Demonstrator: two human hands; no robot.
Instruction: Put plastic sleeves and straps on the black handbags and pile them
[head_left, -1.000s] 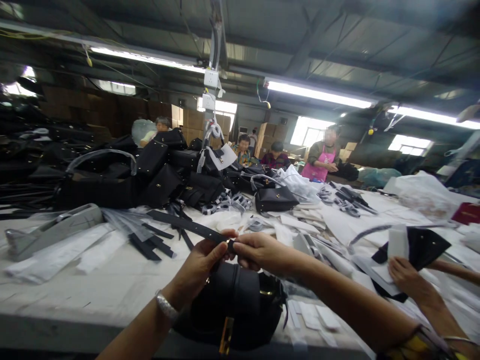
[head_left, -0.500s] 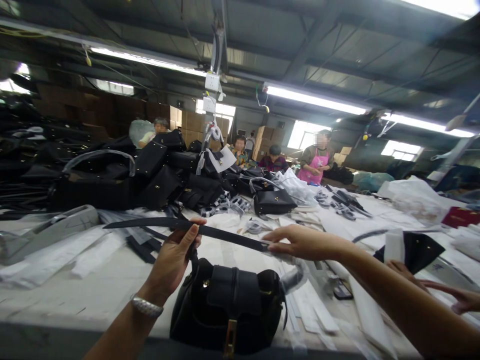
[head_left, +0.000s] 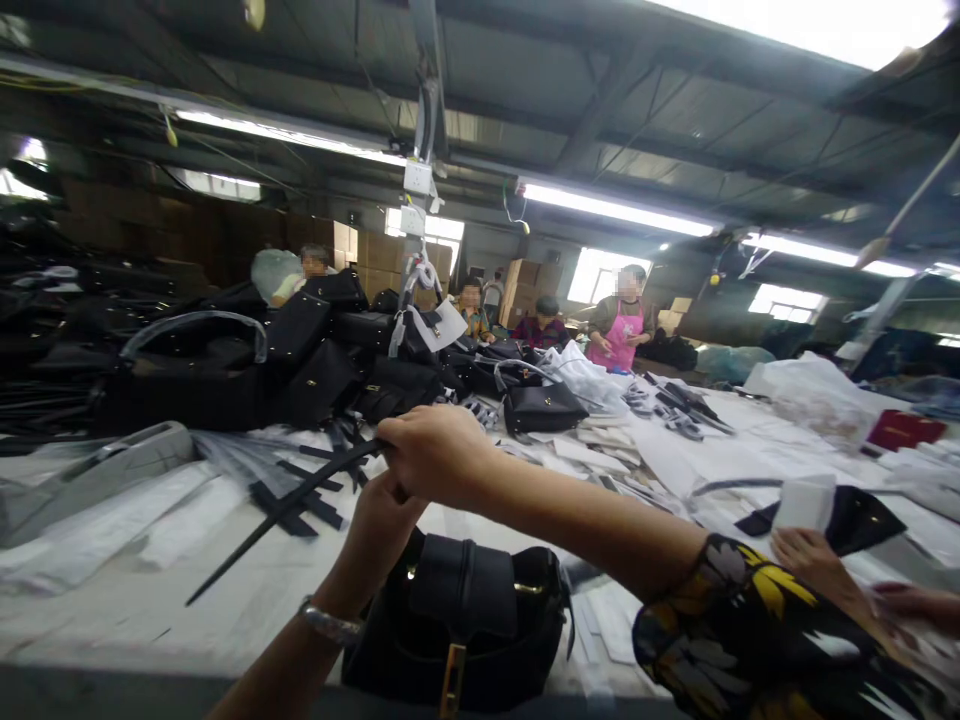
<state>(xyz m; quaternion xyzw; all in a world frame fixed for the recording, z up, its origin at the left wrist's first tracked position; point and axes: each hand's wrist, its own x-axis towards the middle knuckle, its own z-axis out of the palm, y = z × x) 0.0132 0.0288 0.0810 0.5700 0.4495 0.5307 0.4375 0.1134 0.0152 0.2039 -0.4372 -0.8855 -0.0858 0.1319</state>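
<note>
My right hand (head_left: 439,450) reaches across to the left and is closed on a long black strap (head_left: 281,510), whose free end slants down to the left over the table. Just below it, my left hand (head_left: 386,525), with a silver bracelet at the wrist, is closed at the same strap; the right hand partly hides its fingers. In front of me, under both hands, stands a black handbag (head_left: 465,590) with a flap and a gold clasp (head_left: 452,675). The hands and forearms cover the bag's upper left side.
Black handbags (head_left: 544,405) are piled at the back and left. A grey bag-shaped piece (head_left: 97,480) and white wrapping strips (head_left: 127,510) lie left. On the right, another person's hand (head_left: 814,560) is beside a black piece (head_left: 866,520). Several people stand or sit behind the table.
My right hand has moved left along the strap to meet my left hand. The strap, earlier stretched nearly level between the hands, now hangs down to the left.
</note>
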